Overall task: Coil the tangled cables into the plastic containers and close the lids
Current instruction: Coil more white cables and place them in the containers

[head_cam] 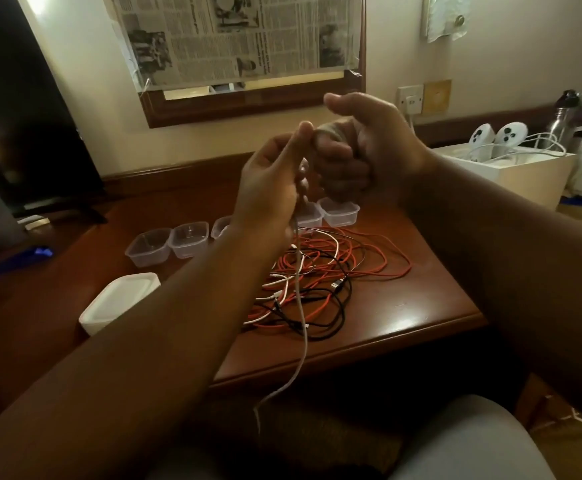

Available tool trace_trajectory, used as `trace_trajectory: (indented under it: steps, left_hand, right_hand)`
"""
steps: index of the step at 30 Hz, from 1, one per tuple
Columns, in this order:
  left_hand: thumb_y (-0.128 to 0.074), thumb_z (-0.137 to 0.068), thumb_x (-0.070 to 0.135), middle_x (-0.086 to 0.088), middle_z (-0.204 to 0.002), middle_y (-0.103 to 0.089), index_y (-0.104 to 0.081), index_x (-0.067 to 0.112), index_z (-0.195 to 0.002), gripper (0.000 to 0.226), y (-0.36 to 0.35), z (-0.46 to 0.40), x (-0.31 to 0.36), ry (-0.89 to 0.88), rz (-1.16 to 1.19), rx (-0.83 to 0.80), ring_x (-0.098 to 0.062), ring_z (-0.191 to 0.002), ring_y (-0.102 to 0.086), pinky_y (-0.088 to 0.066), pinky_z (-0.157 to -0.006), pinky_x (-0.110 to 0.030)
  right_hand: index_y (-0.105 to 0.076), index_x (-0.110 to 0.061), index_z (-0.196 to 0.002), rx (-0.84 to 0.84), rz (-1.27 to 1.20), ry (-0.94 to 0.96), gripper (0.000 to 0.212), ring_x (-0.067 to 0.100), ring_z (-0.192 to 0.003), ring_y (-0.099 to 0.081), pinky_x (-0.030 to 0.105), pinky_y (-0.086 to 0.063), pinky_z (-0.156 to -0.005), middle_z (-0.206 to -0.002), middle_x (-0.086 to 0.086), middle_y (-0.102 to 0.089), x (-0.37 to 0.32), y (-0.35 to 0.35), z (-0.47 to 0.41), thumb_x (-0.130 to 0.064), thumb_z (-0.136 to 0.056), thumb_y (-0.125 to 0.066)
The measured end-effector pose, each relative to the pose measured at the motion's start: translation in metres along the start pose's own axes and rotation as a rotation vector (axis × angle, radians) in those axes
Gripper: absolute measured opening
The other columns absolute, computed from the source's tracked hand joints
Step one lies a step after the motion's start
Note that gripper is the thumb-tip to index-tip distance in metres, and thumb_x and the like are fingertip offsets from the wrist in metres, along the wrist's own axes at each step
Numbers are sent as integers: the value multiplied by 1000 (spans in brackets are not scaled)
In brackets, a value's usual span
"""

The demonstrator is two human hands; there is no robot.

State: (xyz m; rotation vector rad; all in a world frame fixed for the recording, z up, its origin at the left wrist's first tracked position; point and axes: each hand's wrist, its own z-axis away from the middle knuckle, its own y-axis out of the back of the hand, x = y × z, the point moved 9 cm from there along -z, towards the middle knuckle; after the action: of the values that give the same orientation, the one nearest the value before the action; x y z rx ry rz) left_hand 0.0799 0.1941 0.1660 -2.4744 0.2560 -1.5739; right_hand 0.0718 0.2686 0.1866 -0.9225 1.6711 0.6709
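- Left hand (275, 181) was raised mid-frame, fingers pressed together on a white cable (301, 317) that ran down from it, across the tangle, and off the table's near edge toward 6 o'clock.
- Right hand (355, 150) was curled into a loose fist just at 3 o'clock of the left, touching it at the fingertips. Looked like the white cable was being wound around its fingers; couldn't see the wraps clearly.
- Cable tangle (331, 278) (red, black, white) sat on the wooden table (421, 320), directly below the hands. Mostly unsorted.
- Open plastic containers (149, 247) stood in a row at 12 o'clock of the tangle, partly hidden by the hands. The visible ones looked empty, no lids on.
- A white-lidded container (120, 301) sat at 9 o'clock of the tangle; contents unknown.
- Progress estimate: early. First cable apparently mid-coil, nothing visibly boxed in the open tubs, all lids there pending.
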Motion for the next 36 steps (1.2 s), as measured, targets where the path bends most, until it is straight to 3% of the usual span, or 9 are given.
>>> trace_trajectory:
  steps: [3, 7, 11, 16, 22, 25, 31, 34, 36]
  left_hand:
    - [-60, -96, 38, 9, -54, -48, -68, 23, -101, 18, -11, 3, -33, 203, 134, 71, -3, -44, -34, -26, -41, -21]
    - [-55, -99, 27, 9, -52, -49, -64, 19, -123, 26, -2, 9, -59, 332, 98, 142, -3, -44, -33, -26, -38, -20]
    - [-50, -100, 27, 6, -55, -46, -66, 20, -98, 17, 12, 19, -71, 398, 69, 140, -6, -46, -32, -22, -44, -20]
    - [-44, -97, 12, 4, -51, -42, -68, 22, -67, 40, 39, 22, -72, 336, 66, 107, -12, -50, -33, -24, -50, -27]
    - [-34, -104, 28, -2, -70, -44, -62, 21, -78, 39, 72, 18, -88, 305, 164, 208, -12, -66, -38, -25, -61, -26]
    - [-38, -104, 23, -7, -67, -47, -58, 17, -87, 27, 77, 25, -91, 292, -4, 186, -11, -51, -41, -31, -48, -26]
    - [-37, -100, 6, 4, -50, -45, -59, 16, -70, 38, 71, 37, -98, 392, -8, 36, -8, -41, -36, -27, -42, -21]
    - [-40, -101, -1, 6, -45, -47, -59, 9, -83, 28, 74, 36, -86, 333, -301, -47, -6, -37, -39, -30, -38, -17]
    - [-50, -101, 5, 11, -46, -54, -65, 9, -94, 18, 79, 32, -75, 236, -597, -143, -3, -36, -46, -35, -41, -13]
  right_hand:
    - [-48, -10, -64, -16, -433, 93, 53, 15, -44, -21, 25, -20, -46, -50, 0, -24, -1, 1, 3, -43, -96, -25]
    - [-53, -7, -80, 45, -538, 133, 50, 17, -57, -33, 30, -32, -57, -61, 2, -39, 15, 3, 9, -48, -93, -27]
    - [-57, -4, -96, 46, -576, 97, 54, 18, -62, -43, 32, -39, -61, -68, 3, -44, 37, -7, 3, -51, -91, -32]
    - [-60, 0, -114, 24, -590, 7, 53, 16, -64, -49, 29, -41, -64, -73, 5, -51, 65, -27, -10, -44, -92, -39]
    - [-63, -7, -98, 15, -474, -56, 30, 12, -64, -51, 25, -41, -62, -73, 1, -53, 83, -50, -27, -24, -97, -38]
    - [-58, -10, -92, 144, -491, 25, 32, 14, -68, -57, 26, -46, -66, -76, 3, -59, 83, -39, -36, -25, -104, -33]
    - [-61, -13, -102, 396, 801, 304, 15, 7, -83, -65, 19, -51, -75, -90, -3, -66, 62, -26, -31, -14, -102, -46]
    - [-63, -11, -111, 289, 1529, 226, 20, 16, -85, -64, 25, -42, -67, -94, 2, -68, 78, -28, -43, -23, -101, -50]
    - [-64, -12, -101, 318, 1679, 173, 28, 23, -77, -63, 30, -40, -62, -86, 5, -65, 81, -14, -40, -32, -102, -44]
